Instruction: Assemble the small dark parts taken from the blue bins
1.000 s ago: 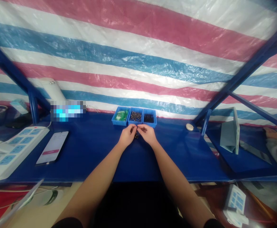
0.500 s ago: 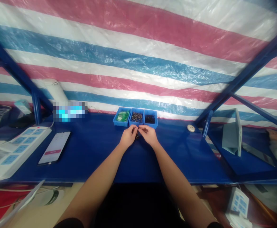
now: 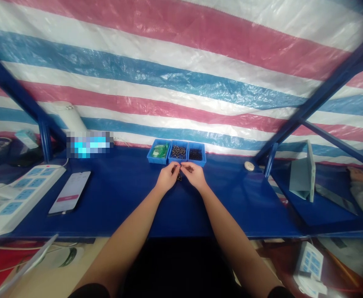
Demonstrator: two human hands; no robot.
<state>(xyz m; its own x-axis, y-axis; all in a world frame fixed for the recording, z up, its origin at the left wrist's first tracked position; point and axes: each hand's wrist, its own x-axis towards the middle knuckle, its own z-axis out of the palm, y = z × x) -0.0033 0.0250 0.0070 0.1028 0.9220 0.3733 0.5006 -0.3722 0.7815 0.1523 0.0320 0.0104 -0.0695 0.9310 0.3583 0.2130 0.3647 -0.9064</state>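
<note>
My left hand (image 3: 168, 175) and my right hand (image 3: 194, 174) meet fingertip to fingertip above the blue table, just in front of three small blue bins. Both are closed in a pinch, and what lies between the fingers is too small to make out. Under the fingertips a few small dark and brassy parts (image 3: 179, 177) show on the table, partly hidden. The left bin (image 3: 149, 158) holds a green plastic packet. Small metallic pieces fill the middle bin (image 3: 178, 159), and small black pieces lie in the right bin (image 3: 202, 159).
A phone (image 3: 70, 193) and a white power strip (image 3: 29, 194) lie at the left. On the right are a round cream object (image 3: 249, 166) and a tablet (image 3: 310, 171) on a stand. Another person's hand (image 3: 359, 175) rests at the far right. A striped sheet (image 3: 181, 82) hangs behind.
The view has shifted slightly. My hands stay pinched together at the same spot before the bins, with no other clear change.
</note>
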